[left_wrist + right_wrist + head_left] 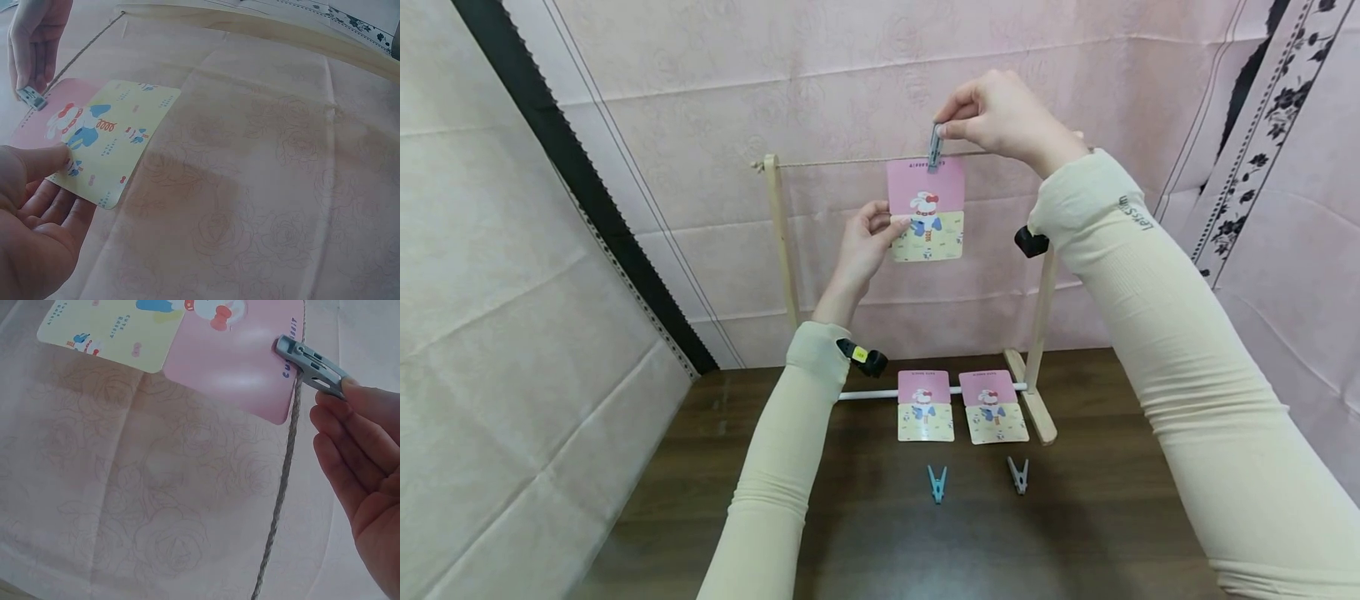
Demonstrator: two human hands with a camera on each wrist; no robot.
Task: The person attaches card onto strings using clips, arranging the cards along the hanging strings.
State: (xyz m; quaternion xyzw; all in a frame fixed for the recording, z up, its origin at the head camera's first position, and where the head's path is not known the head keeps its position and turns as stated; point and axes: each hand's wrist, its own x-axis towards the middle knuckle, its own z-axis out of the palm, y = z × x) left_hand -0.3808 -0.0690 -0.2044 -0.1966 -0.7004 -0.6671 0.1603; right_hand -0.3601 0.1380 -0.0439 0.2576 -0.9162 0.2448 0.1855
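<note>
A pink and yellow cartoon card (927,237) hangs against a thin rope (842,160), its pink end uppermost. My left hand (868,237) pinches the card's left edge, thumb in front and fingers behind, as the left wrist view shows. At the card's top edge sits a grey-blue clothespin (312,364), its jaws over card and rope. The right hand (1000,117) pinches that clothespin's handle end between thumb and fingers. On the table lie two similar cards (925,423) and, in front of them, a blue clothespin (937,484) and a grey clothespin (1018,476).
A wooden frame with a left post (782,242) and a right post (1041,321) carries the rope. Its white crossbar (868,395) runs low, behind the lying cards. Pink patterned cloth (715,192) hangs behind, over the dark wooden table (880,542).
</note>
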